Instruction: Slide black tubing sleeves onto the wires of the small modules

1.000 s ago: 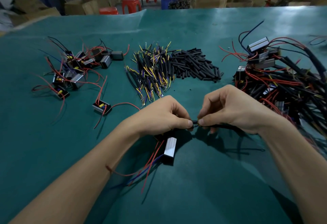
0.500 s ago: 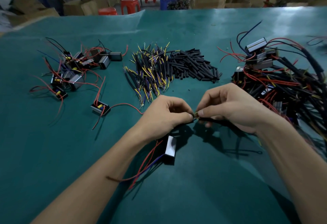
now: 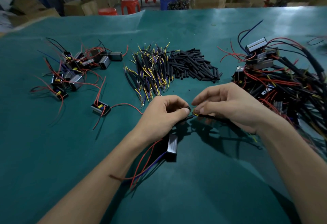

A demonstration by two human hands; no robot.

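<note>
While both hands meet just above the near middle of the green worktop (image 3: 177, 29), the left hand (image 3: 162, 115) has its grip pinched on a short black sleeve (image 3: 188, 108) between thumb and forefinger, and the right hand (image 3: 228, 106) has its grip pinched on a thin black lead with a yellow and blue wire end (image 3: 195, 112) showing at its tip; the sleeve mouth and the wire end are just beside each other, and whether the wire has entered yet is too small to tell. A small silver-faced module (image 3: 172, 145) lies near, under the left wrist, with red and blue wires trailing to the near left. Judging by its looks, the sleeve is very light, soft and easily squashed, so a hard pinch would likely close its bore; it seems best held lightly by its sides, a little behind the open end. Likewise the wire looks limp and would probably buckle if pushed from far back, so it wants holding close to its tip and feeding in short strokes. Any stray strands could catch on the sleeve's rim. Farther off lies a pile of loose sleeves (image 3: 192, 66), with a heap of sleeved leads (image 3: 150, 71) to its left, bare modules (image 3: 76, 68) at far left, and a tangle of finished ones (image 3: 283, 75) at right.
</note>
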